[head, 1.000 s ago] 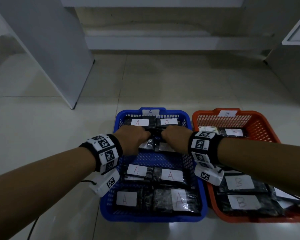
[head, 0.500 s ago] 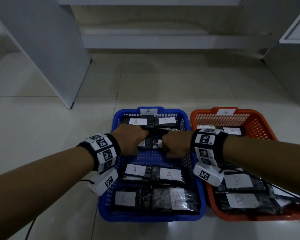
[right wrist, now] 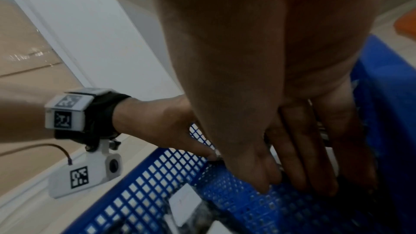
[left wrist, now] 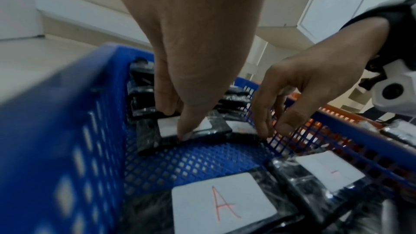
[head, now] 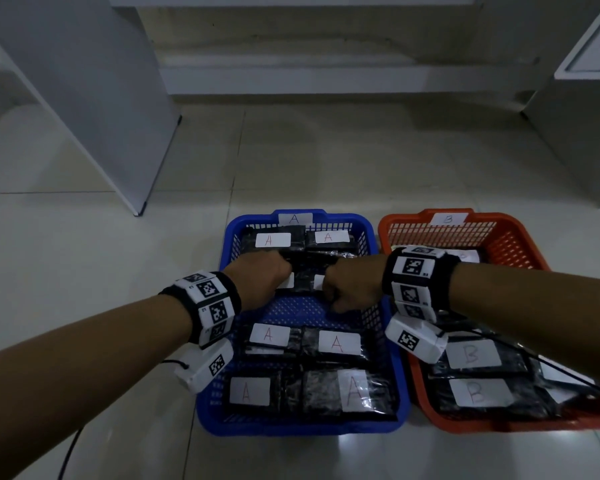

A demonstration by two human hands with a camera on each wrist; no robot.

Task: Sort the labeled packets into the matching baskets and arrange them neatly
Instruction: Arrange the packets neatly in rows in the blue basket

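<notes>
A blue basket tagged A holds several black packets with white A labels. Both hands reach into its middle row. My left hand pinches the left middle packet, thumb on its label and fingers behind it. My right hand grips the right middle packet at its near edge, beside the basket's right wall. In the head view the left hand and right hand hide most of both packets. An orange basket tagged B holds B packets.
Two A packets lie in the blue basket's back row, and more fill its two near rows. A bare strip of blue mesh shows between. White cabinet panels stand at left and right; a low step runs behind.
Both hands have drawn slightly toward me inside the blue basket, staying on the middle-row packets. The right hand's knuckles have dropped lower. The baskets have not moved.
</notes>
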